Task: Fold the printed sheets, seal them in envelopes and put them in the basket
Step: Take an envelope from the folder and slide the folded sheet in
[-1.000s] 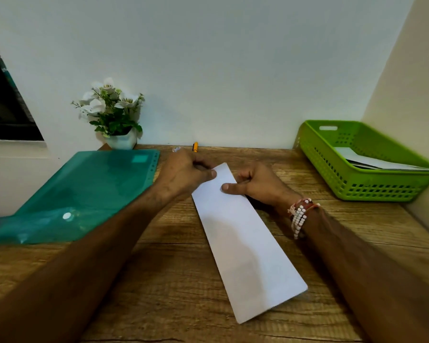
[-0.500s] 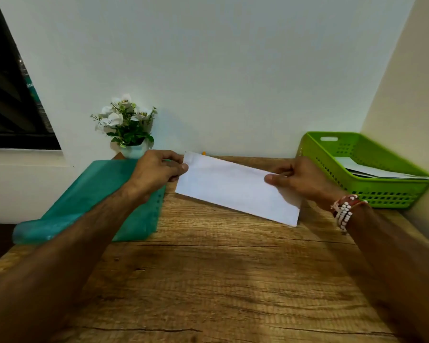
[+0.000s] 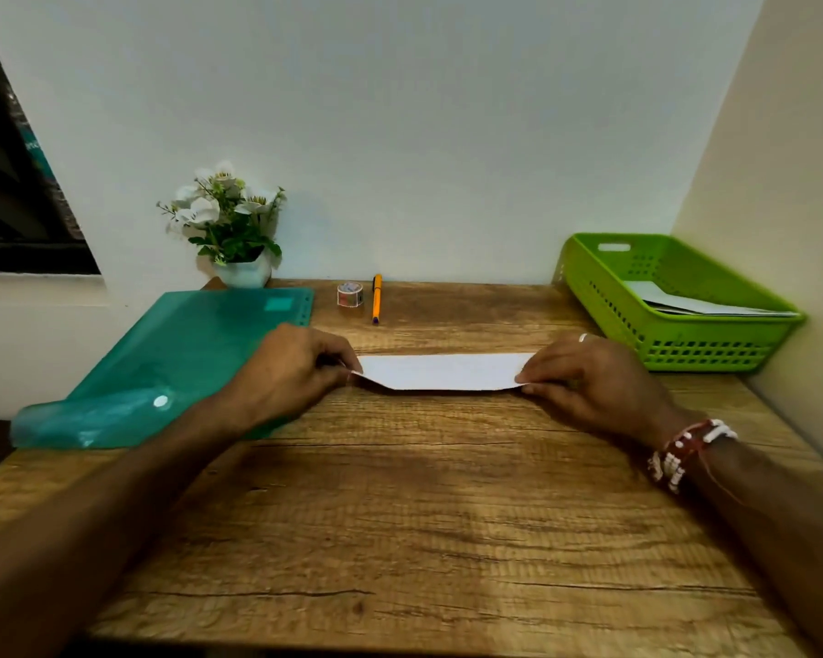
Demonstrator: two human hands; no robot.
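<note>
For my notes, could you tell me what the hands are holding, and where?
The white paper: left hand pinches its left end, right hand its right end.

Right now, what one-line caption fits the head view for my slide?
Left hand and right hand pinch the ends of a white paper at a wooden desk, green basket nearby.

No legible text anywhere; print on the tape roll (image 3: 350, 294) too blurred.
</note>
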